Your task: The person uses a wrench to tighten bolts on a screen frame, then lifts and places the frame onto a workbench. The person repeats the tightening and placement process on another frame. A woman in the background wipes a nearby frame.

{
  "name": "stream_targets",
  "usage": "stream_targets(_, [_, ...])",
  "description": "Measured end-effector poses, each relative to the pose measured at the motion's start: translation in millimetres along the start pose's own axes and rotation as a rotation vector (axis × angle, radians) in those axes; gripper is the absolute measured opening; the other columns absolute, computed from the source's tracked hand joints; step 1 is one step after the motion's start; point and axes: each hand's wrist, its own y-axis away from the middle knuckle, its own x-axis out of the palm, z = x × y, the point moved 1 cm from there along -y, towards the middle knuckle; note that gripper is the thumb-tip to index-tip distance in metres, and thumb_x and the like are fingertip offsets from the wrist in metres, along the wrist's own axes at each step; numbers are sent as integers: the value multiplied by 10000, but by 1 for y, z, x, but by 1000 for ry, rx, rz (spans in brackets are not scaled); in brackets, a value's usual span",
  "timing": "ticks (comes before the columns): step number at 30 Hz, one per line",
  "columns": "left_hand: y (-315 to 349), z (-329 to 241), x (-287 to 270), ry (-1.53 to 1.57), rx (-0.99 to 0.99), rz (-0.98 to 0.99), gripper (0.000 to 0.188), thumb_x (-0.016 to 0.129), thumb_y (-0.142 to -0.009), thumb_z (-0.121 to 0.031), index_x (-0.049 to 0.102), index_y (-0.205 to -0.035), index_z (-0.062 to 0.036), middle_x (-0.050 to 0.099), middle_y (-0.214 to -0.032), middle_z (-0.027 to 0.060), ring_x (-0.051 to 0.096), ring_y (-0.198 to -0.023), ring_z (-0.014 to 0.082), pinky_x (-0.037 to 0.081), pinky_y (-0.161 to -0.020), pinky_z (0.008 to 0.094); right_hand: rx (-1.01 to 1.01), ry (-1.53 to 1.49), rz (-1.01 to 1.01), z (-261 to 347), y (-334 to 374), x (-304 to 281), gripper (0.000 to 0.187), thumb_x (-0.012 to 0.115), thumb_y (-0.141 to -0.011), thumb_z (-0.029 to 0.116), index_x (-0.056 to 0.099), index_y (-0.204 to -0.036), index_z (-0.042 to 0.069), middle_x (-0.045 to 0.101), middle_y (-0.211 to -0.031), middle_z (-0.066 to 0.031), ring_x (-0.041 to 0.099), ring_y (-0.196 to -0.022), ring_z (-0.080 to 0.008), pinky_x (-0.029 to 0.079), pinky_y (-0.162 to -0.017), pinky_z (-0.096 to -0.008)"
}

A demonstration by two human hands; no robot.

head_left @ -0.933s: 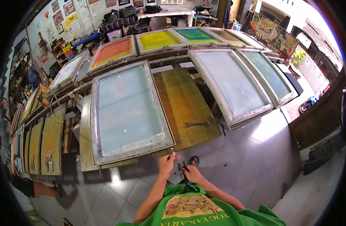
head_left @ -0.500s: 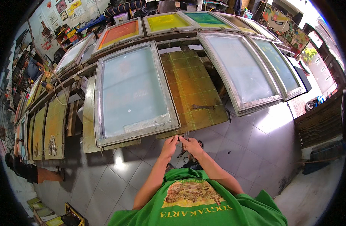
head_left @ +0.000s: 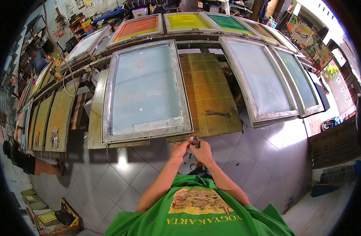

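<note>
My two hands meet at the near right corner of a large screen-printing frame with pale blue mesh and a grey metal rim. My left hand is closed, thumb and fingers pinched at the edge by that corner; what they pinch is too small to make out. In my right hand, fingers are wrapped round a small grey metal piece that sticks up between the hands; its kind is unclear. Beyond them, an open-ended wrench lies on the brown-and-green printing board with yellow grid lines.
More screens stand around the bench, including a pale one at right and an orange one at the back. Loose metal parts sit on a board at left. A person's arm shows at far left. Grey tiles cover the floor.
My view has shifted, so the bench appears higher and further right. Both hands stay together at the frame's corner, and the metal piece in my right hand now shows more plainly.
</note>
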Motion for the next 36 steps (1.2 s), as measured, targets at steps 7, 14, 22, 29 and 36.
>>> stream_targets(7, [-14, 12, -7, -332, 173, -18, 388, 714, -1047, -453, 816, -1148, -92, 730, -908, -37, 613, -830, 107, 459, -725, 287, 155, -198, 234, 4, 5, -13, 426, 750, -946, 335, 729, -990, -88, 711, -771, -157, 655, -728, -202, 525, -700, -423])
stream_targets(14, [1, -4, 2, -191, 48, 72, 414, 765, -986, -535, 825, -1089, -138, 752, -944, -29, 646, -932, 103, 482, -794, 316, 218, -224, 135, -3, 0, 3, 364, 756, -939, 310, 759, -985, -51, 728, -816, -151, 648, -755, -172, 527, -719, -384])
stream_targets(22, [-9, 12, -3, -182, 220, 90, 487, 741, -990, -573, 826, -1077, -101, 778, -1032, -34, 646, -965, 95, 485, -812, 311, 272, -356, 204, -2, 12, -6, 317, 725, -985, 312, 748, -1064, 5, 671, -793, -39, 580, -684, -127, 512, -612, -334])
stream_targets(29, [-9, 13, -3, -114, 172, 142, 522, 731, -998, -563, 832, -1090, -59, 781, -1018, -1, 663, -908, 123, 504, -795, 320, 164, -244, 115, 7, 9, 1, 321, 729, -963, 262, 746, -1061, -43, 771, -924, -112, 678, -846, -163, 531, -775, -355])
stream_targets(36, [7, 8, -5, -149, 263, 87, 501, 804, -925, -585, 849, -1068, -107, 789, -980, 66, 636, -867, 162, 495, -772, 328, 132, -391, 110, -29, 6, 8, 281, 719, -972, 221, 756, -1161, 16, 721, -880, -31, 670, -808, -186, 528, -743, -350])
